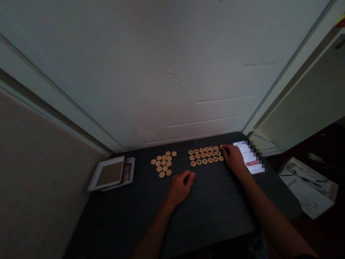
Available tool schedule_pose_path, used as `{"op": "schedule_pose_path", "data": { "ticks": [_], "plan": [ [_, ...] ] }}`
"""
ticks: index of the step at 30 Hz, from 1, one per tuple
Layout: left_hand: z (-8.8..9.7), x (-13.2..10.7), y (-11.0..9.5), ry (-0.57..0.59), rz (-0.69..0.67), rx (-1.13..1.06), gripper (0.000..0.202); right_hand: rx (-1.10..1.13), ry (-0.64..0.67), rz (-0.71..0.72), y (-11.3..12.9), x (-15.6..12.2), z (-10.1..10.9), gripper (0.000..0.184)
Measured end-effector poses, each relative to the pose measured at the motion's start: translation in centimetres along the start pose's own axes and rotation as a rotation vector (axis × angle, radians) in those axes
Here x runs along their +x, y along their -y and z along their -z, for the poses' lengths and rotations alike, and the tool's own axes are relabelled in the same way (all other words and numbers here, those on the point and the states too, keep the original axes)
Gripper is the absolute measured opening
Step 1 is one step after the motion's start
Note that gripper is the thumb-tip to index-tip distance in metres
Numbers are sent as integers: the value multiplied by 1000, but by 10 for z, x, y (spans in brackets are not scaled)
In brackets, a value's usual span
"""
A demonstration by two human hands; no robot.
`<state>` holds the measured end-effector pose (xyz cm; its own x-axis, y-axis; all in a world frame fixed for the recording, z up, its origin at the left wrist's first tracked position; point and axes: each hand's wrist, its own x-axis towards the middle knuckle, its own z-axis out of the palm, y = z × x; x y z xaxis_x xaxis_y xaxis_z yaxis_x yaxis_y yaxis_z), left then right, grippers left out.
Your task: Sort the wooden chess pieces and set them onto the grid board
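Right hand (234,160): fingertips (225,149) at the end of rows of xiangqi pieces (206,155), just beside a smartphone (249,157). Left hand (180,187): curled on dark table (215,203), near blank wooden discs (163,164).

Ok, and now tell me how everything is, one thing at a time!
Left hand: resting on the table, fingers curled.
Right hand: reaching onto the end of the rows of pieces.
Marked xiangqi pieces: face up in rows, red and black characters.
Other round pieces: loose cluster, no marks showing.
Phone: lying flat, screen lit.
Door: shut.
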<state>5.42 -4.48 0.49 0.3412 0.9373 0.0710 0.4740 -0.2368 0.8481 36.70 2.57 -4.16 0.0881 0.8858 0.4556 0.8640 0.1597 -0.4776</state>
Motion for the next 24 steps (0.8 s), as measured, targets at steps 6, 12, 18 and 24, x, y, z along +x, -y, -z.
{"op": "schedule_pose_path", "data": {
  "ticks": [6,12,18,24],
  "plan": [
    [0,0,0,-4,12,-11,34,-11,-35,-5,1,-6,-2,28],
    [0,0,-1,-16,11,-19,33,-7,-17,11,1,-10,-2,28],
    [-1,-1,-1,-54,25,11,33,8,-25,18,4,-12,-3,27],
    [-3,-3,-1,-120,25,57,33,24,-71,21,10,-13,-4,28]
  ]
}}
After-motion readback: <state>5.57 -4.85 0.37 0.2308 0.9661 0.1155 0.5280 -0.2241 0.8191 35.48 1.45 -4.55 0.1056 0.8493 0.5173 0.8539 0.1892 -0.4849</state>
